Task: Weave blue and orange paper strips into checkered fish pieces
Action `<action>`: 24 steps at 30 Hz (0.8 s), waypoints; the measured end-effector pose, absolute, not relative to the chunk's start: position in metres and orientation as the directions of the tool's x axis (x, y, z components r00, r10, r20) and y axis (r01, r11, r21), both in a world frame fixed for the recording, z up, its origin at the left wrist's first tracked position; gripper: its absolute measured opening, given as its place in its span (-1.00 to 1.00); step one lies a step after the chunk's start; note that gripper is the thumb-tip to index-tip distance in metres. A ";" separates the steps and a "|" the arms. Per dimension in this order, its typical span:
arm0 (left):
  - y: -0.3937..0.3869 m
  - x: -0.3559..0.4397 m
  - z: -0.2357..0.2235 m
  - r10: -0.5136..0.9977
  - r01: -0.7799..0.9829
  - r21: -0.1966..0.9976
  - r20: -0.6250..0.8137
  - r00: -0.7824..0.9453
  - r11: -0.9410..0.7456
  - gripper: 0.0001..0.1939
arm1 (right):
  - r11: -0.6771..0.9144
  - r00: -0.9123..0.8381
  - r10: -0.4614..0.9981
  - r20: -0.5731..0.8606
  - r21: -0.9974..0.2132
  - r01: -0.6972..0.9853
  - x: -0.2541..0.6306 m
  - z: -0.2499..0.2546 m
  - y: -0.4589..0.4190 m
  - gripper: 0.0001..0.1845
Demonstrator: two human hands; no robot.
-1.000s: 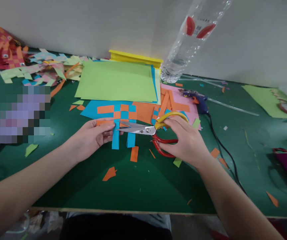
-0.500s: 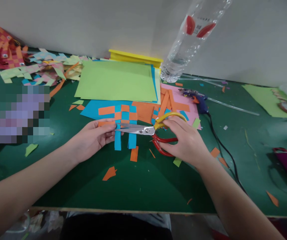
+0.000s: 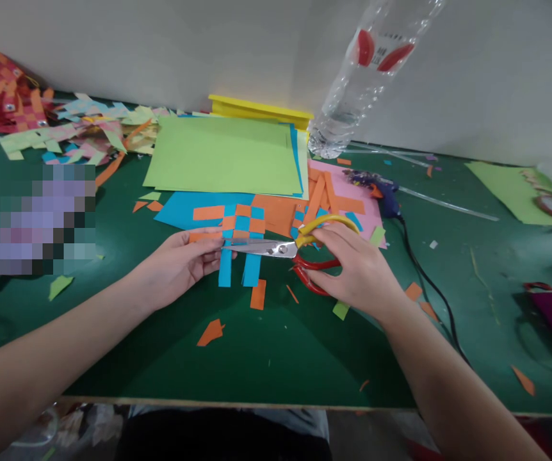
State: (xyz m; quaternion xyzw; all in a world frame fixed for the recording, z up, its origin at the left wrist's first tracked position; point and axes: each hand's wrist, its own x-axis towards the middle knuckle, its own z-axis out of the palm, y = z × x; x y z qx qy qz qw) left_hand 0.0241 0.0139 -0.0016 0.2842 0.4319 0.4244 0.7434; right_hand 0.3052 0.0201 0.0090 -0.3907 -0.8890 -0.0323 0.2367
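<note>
Blue and orange paper strips, woven into a small checkered piece point(image 3: 243, 223), are pinched between the thumb and fingers of my left hand point(image 3: 190, 259). Two blue strip ends hang down from it, and orange ends point left. My right hand point(image 3: 353, 262) grips scissors point(image 3: 283, 248) with one yellow and one red handle. Their blades lie across the lower part of the weave, tips close to my left fingers. The blades look nearly closed. Whether they cut into the paper I cannot tell. Below lies a loose orange scrap point(image 3: 258, 294) on the green table.
Behind the weave lies a stack of green paper point(image 3: 223, 153). A plastic bottle point(image 3: 367, 77) stands behind it to the right, near a glue gun point(image 3: 386, 192) with a black cord. Finished woven pieces point(image 3: 7, 96) pile up at the far left. Paper scraps lie scattered about.
The woven piece has tilted slightly, its top shifting right and its hanging blue ends a little left. The scissor handles have drawn slightly closer together. Both hands stay nearly in place.
</note>
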 end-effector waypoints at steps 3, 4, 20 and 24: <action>0.013 0.025 0.000 0.876 -0.383 0.790 -0.403 0.265 0.480 -0.84 | 0.699 -0.582 0.677 0.450 -0.144 0.701 0.305 0.010 0.021 -0.64; 0.013 0.025 0.000 0.877 -0.380 0.791 -0.407 0.257 0.479 -0.84 | 0.696 -0.579 0.682 0.447 -0.154 0.701 0.305 0.010 0.021 -0.66; 0.011 0.022 0.002 0.945 -0.157 0.932 -0.315 0.091 0.326 -0.68 | 0.496 -0.280 0.792 0.542 -0.306 0.813 0.305 0.013 0.023 -0.72; 0.009 0.022 0.006 0.941 -0.007 0.949 -0.312 0.132 0.316 -0.25 | 0.437 -0.187 0.824 0.534 -0.389 0.811 0.307 0.014 0.026 -0.74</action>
